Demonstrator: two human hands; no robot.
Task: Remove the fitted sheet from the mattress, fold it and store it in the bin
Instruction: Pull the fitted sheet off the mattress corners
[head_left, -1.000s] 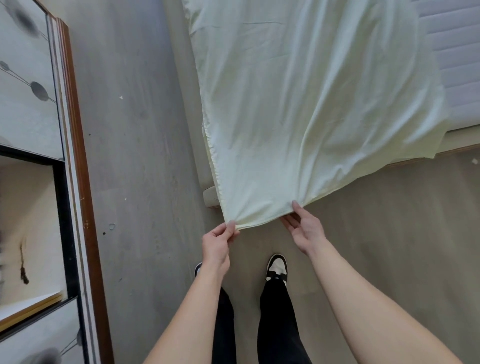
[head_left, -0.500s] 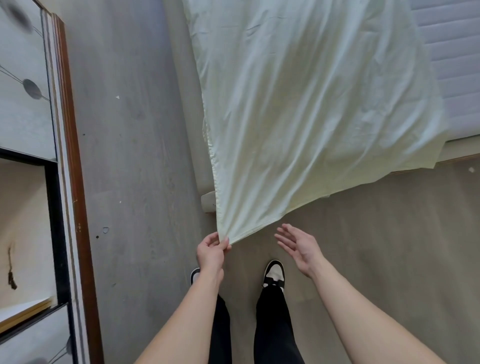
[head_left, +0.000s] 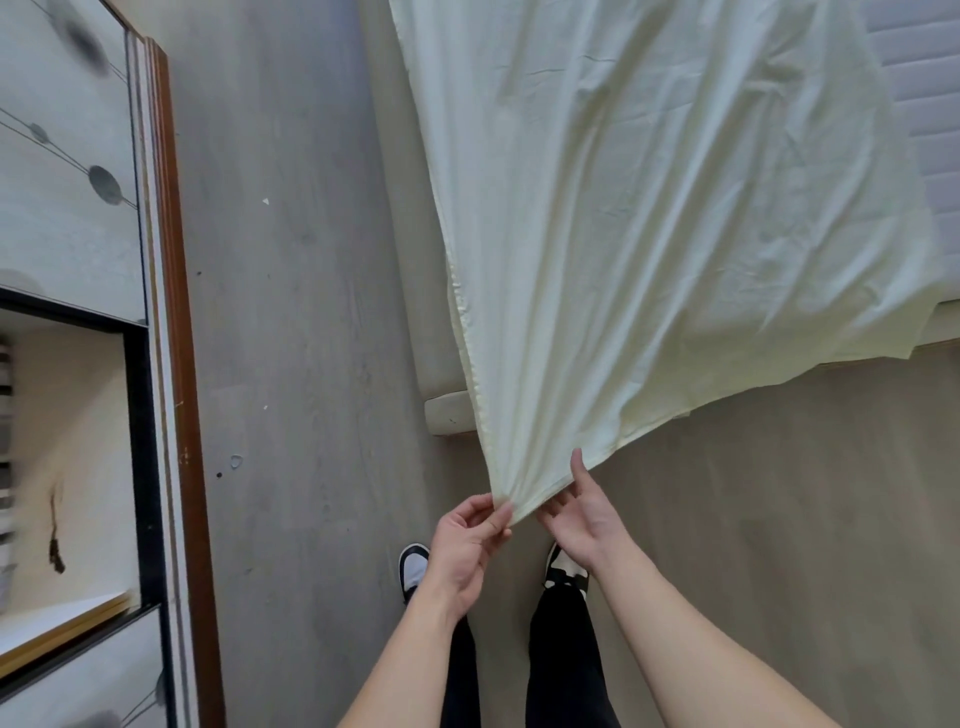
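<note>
A large pale yellow-green cotton fitted sheet (head_left: 649, 234) stretches from the upper part of the view down toward the person, pulled taut into long diagonal creases that run together at its lowest corner. That corner hangs off the end of the bed, above the floor and just in front of the person's feet. Most of the sheet still lies over the bed, covering it except at the upper right, where a strip of white quilted mattress (head_left: 924, 104) shows bare.

The left hand (head_left: 470, 545) pinches the very tip of the corner between thumb and fingers. The right hand (head_left: 584, 512) is just beside it, palm up with fingers extended under the hem and the thumb raised against the cloth; it touches the sheet, but whether it grips cannot be told.

A cream padded corner of the bed frame (head_left: 447, 413) peeks out left of the sheet. Below the hands are black trousers and black-and-white sneakers (head_left: 414, 566) on a grey wood-look floor (head_left: 291, 312). Along the left edge stands a brown-framed cabinet (head_left: 171, 364) with pale patterned panels and an open shelf.
</note>
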